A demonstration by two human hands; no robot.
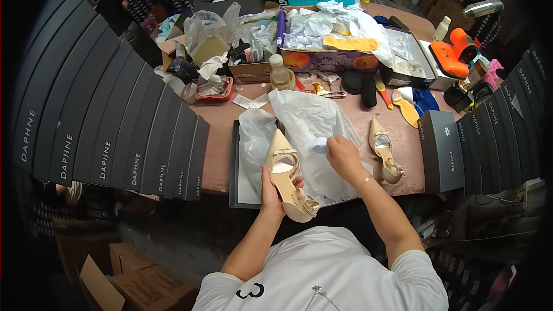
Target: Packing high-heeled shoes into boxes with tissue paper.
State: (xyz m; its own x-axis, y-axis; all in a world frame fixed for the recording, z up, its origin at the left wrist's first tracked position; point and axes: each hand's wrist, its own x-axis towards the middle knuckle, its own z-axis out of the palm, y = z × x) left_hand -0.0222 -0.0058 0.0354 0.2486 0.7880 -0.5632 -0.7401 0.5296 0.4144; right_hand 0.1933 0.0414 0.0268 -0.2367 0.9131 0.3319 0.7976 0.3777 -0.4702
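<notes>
My left hand [269, 197] is wrapped round a beige pointed-toe shoe [280, 181], toe pointing away from me. The shoe has a bow at the front and an ankle strap, and its insole faces up. My right hand [344, 158] is closed on a small pale-blue wad [318, 145], paper or cloth, I cannot tell which. Beneath both hands lies an open dark shoebox [234, 164] with white tissue paper [305, 115] spread over it. The matching beige shoe [380, 138] rests on the table to the right, apart from my hands.
Tall rows of dark shoeboxes [109, 115] lean in at left, with more boxes [443, 150] at right. Along the table's far side stand a carton of crumpled paper [322, 60], a glue bottle [280, 72], a red-and-yellow brush [382, 91] and an orange tool [449, 60].
</notes>
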